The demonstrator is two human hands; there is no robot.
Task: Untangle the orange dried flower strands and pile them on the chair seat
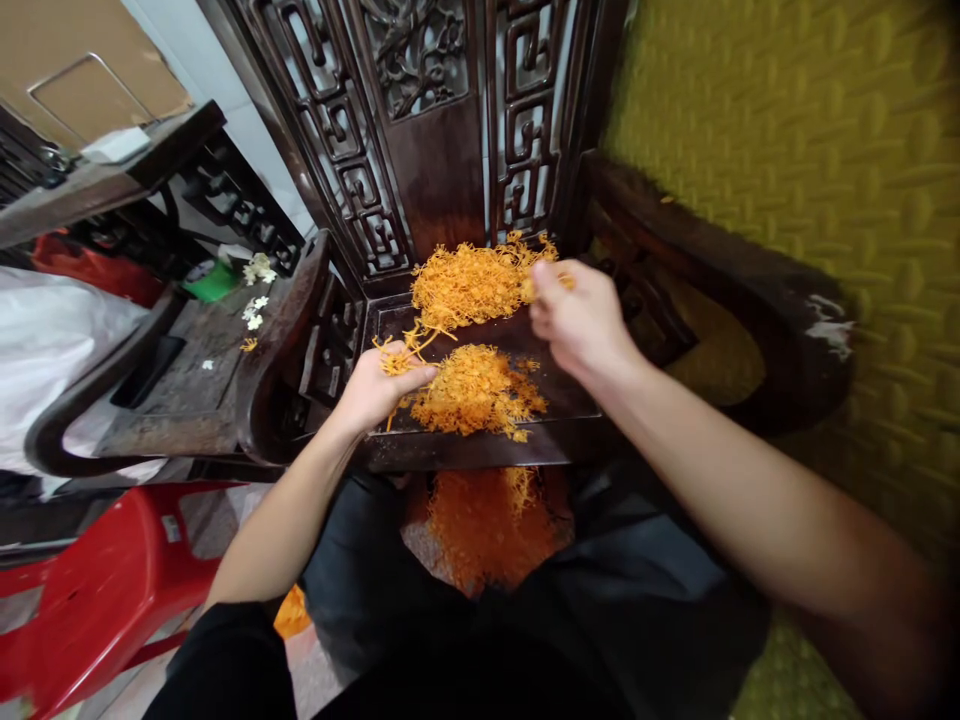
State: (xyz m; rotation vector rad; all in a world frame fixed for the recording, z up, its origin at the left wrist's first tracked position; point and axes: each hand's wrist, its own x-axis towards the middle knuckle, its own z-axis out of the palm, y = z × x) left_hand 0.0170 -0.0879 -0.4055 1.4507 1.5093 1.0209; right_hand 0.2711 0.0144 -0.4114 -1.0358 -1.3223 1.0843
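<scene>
Thin orange strands lie in two heaps on the seat of a dark carved wooden chair (555, 440): a far heap (469, 282) by the chair back and a near heap (472, 390) by the front edge. My left hand (373, 388) pinches a small bunch of the strands (396, 358) at the near heap's left side. My right hand (577, 322) is closed on a few strands at the right end of the far heap. A third mass of orange strands (487, 525) sits below the seat edge, between my knees.
A second dark chair (187, 370) stands to the left with small white flowers (256, 272) on it. A red plastic stool (97, 590) is at lower left, a white bag (52, 340) behind it. A yellow textured wall (810, 170) fills the right.
</scene>
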